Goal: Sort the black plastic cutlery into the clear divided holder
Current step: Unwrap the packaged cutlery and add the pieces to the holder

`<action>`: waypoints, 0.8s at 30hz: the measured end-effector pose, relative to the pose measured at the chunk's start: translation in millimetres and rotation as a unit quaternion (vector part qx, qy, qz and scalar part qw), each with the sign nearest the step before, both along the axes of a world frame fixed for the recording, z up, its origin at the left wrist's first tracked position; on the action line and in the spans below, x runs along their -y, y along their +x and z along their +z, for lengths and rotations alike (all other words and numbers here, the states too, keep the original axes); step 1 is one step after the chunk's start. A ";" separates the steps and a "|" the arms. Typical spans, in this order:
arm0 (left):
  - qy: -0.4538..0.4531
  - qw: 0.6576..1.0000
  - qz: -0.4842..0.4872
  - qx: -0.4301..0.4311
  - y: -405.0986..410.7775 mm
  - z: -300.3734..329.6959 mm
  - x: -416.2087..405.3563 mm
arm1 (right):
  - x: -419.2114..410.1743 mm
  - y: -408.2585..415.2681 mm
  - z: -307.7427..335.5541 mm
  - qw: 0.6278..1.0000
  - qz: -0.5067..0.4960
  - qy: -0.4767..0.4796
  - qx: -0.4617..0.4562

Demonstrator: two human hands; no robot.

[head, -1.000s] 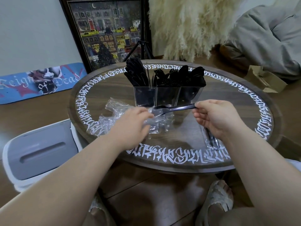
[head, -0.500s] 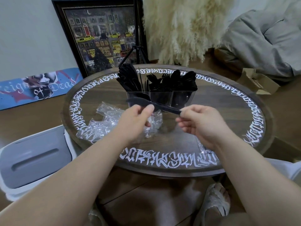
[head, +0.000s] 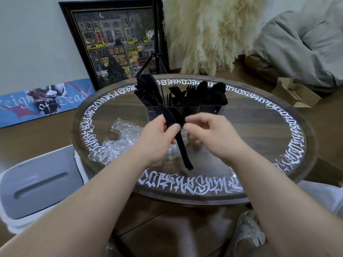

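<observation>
While the table (head: 250, 130) spreads beneath both hands, the holder (head: 185, 112) stands just beyond the fingertips, cutlery crowding it. Left hand (head: 157, 138) pinches a knife (head: 182, 145), blade up, handle dangling below the fingers. Right hand (head: 209, 136) hovers beside, fingers loosely curled, holding nothing. Best tip it handle-down, then feed it into the left compartment.

head view, downward (near hands (head: 185, 134))
</observation>
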State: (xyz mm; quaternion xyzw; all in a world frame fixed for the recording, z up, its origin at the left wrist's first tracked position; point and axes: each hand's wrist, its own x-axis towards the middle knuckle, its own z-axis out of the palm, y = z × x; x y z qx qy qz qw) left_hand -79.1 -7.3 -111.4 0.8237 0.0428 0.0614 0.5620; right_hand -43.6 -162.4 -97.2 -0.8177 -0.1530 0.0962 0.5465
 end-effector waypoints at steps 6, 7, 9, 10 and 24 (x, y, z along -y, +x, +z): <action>0.041 0.998 -0.040 -0.009 -12.0 4.7 -0.1 | -12.8 -2.4 1.0 0.994 -0.017 -0.013 0.106; 0.032 0.999 -0.036 -0.015 -14.2 6.2 -0.4 | -13.5 -3.8 1.0 0.994 -0.023 -0.016 0.109; 0.024 0.999 -0.027 -0.025 -19.3 8.6 -0.1 | -15.7 -7.8 0.0 0.993 -0.031 -0.019 0.116; 0.036 0.999 -0.024 -0.027 -22.0 9.4 0.3 | -16.9 -10.8 -0.9 0.992 -0.033 -0.022 0.118; 0.204 0.952 0.158 0.167 -21.6 98.9 -22.9 | 2.0 -29.0 41.8 0.966 -0.143 0.013 0.214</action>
